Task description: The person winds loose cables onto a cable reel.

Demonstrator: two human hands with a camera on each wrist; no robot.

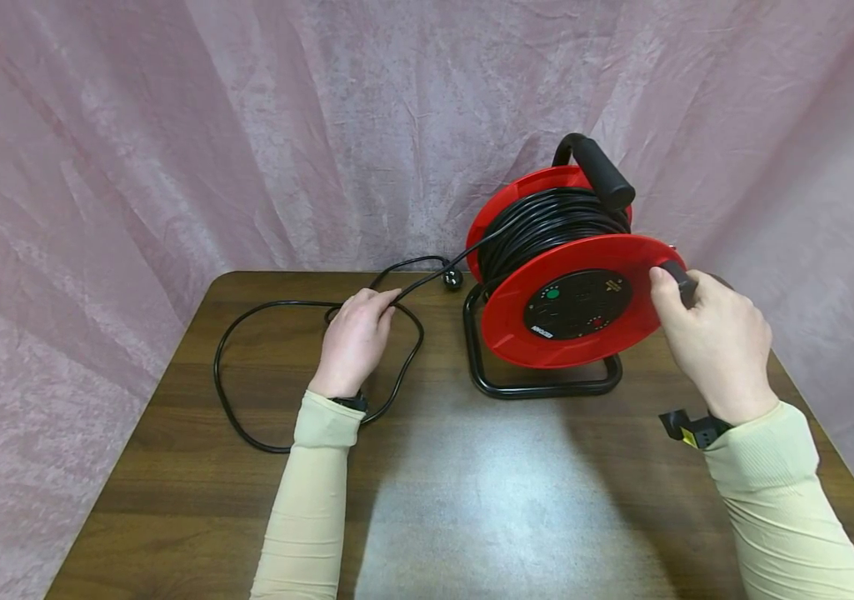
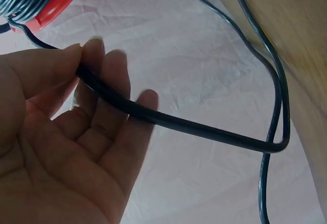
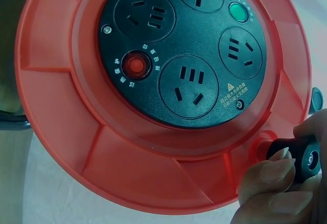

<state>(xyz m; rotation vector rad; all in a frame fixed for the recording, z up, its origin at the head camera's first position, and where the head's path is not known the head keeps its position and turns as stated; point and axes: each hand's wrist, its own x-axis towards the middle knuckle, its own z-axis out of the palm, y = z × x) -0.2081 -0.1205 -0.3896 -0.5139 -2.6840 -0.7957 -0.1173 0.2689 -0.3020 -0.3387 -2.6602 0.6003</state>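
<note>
A red cable reel (image 1: 576, 333) wound with black cable (image 1: 554, 221) stands on a black tube frame at the back right of the table. My right hand (image 1: 722, 333) grips the black crank knob (image 3: 294, 155) on the rim of its front disc. Left of the reel, my left hand (image 1: 357, 337) pinches the loose cable (image 2: 117, 100) between thumb and fingers. From there the cable runs up to the drum on one side and into a loop (image 1: 220, 367) on the table on the other. Sockets, a green button and a red button (image 3: 136, 65) show on the disc's black panel (image 3: 189, 94).
The cable's plug (image 1: 452, 278) lies near the table's back edge, left of the reel. A black carry handle (image 1: 602, 171) tops the frame (image 1: 539, 390). Behind the wooden table (image 1: 194, 500) hangs a pink curtain (image 1: 397, 125).
</note>
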